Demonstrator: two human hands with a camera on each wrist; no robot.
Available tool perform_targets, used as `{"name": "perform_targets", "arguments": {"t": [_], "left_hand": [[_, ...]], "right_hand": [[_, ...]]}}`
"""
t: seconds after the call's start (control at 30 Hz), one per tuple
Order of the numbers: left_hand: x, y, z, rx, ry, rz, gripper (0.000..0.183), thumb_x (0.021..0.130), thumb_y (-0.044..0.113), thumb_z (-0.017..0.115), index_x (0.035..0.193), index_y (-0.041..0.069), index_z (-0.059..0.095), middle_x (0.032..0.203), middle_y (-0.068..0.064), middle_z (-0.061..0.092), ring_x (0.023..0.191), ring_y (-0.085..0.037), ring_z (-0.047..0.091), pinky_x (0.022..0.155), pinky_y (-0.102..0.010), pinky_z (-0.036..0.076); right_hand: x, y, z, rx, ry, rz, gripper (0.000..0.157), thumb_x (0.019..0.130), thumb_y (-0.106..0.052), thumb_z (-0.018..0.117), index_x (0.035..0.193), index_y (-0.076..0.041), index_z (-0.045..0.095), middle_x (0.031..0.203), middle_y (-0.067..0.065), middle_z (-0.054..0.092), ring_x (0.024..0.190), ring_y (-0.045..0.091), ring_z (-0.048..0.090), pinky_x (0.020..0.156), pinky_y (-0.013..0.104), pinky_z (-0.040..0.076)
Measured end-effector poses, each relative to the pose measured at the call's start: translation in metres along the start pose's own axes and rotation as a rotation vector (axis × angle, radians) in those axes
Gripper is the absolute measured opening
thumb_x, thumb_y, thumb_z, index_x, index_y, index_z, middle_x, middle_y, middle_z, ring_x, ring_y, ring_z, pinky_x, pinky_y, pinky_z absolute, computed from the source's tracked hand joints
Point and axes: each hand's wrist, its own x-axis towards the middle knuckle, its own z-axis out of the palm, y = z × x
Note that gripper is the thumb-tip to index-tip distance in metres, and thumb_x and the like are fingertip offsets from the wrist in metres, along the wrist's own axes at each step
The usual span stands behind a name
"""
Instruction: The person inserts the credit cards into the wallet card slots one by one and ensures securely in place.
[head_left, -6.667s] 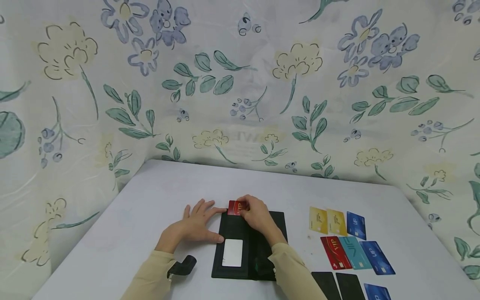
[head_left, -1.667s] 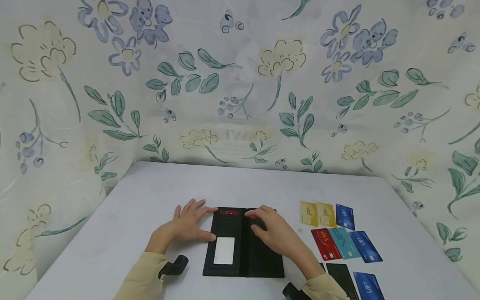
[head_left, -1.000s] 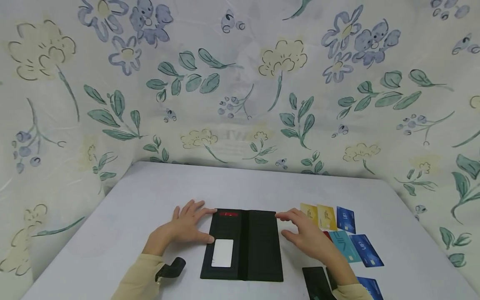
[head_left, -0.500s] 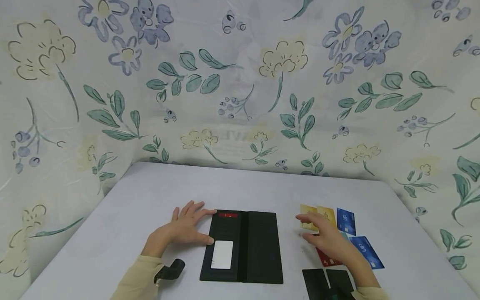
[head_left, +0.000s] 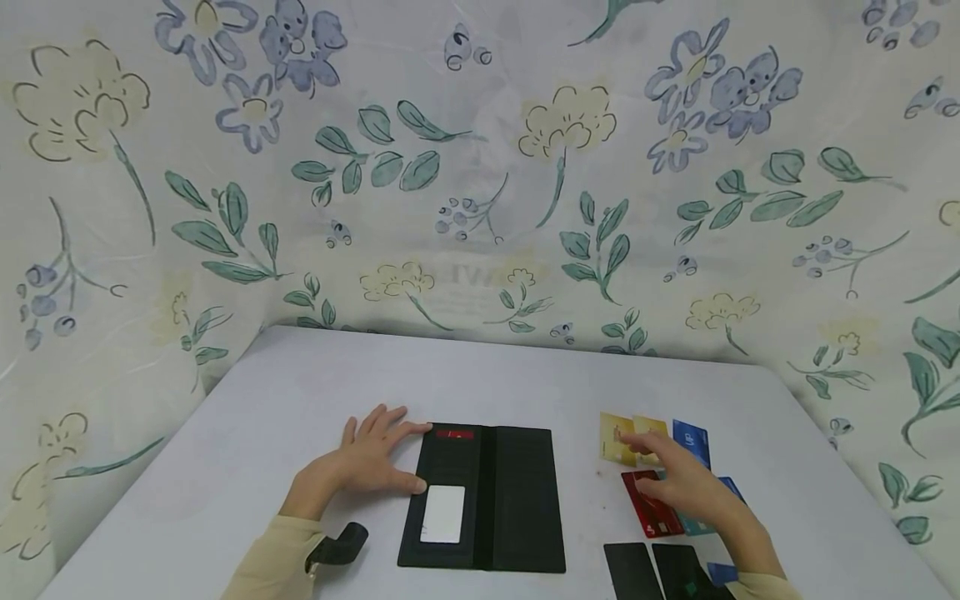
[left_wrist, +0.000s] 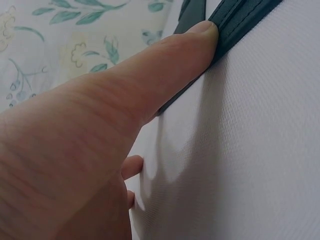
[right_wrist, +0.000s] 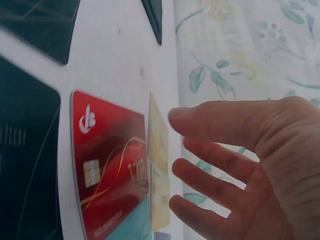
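A black wallet (head_left: 525,500) lies spread flat on the table, with a red card (head_left: 455,434) showing as a strip in its top left slot. Below that is a white rectangle (head_left: 442,515) on the left panel. My left hand (head_left: 356,467) has its fingers spread, thumb and index finger touching the wallet's left edge. Above the card rows hovers my right hand (head_left: 686,483), holding nothing, fingers apart. Nearest it are a red VIP card (head_left: 652,514), a teal card (head_left: 696,527) partly covered by the hand, and two yellow cards (head_left: 615,450).
A blue card (head_left: 692,437) ends the upper row. Closer to me lie two dark cards (head_left: 632,571) and another blue card (head_left: 722,573), partly hidden by the right wrist. A floral curtain (head_left: 480,208) hangs behind the white table (head_left: 495,375).
Earlier, the right hand worked the red card at the wallet's slot; the card now sits deeper. That hand has since moved right, over the loose cards. The left hand stays at the wallet's edge.
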Motion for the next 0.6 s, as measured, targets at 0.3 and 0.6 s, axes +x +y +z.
{"name": "perform_targets", "arguments": {"t": [0.3,0.6], "left_hand": [[-0.0013,0.0011,-0.0012,-0.009,0.001,0.005,0.084,0.073,0.052,0.081,0.144,0.022,0.047,0.159,-0.020,0.022,0.148,-0.048,0.005,0.111,-0.073,-0.005],[-0.0016,0.0009,-0.0025,-0.013,-0.001,0.016,0.084,0.074,0.052,0.081,0.145,0.021,0.047,0.159,-0.021,0.022,0.147,-0.049,0.005,0.111,-0.073,-0.004]], "right_hand": [[-0.0031,0.0064,-0.0022,-0.007,-0.059,0.037,0.061,0.082,-0.005,0.075,0.138,-0.004,0.052,0.132,0.019,0.056,0.122,0.042,0.052,0.097,0.061,0.047],[-0.0091,0.0089,-0.0085,0.044,-0.124,0.094,0.067,0.077,-0.006,0.079,0.137,-0.001,0.051,0.133,0.022,0.054,0.123,0.046,0.049,0.095,0.062,0.048]]}}
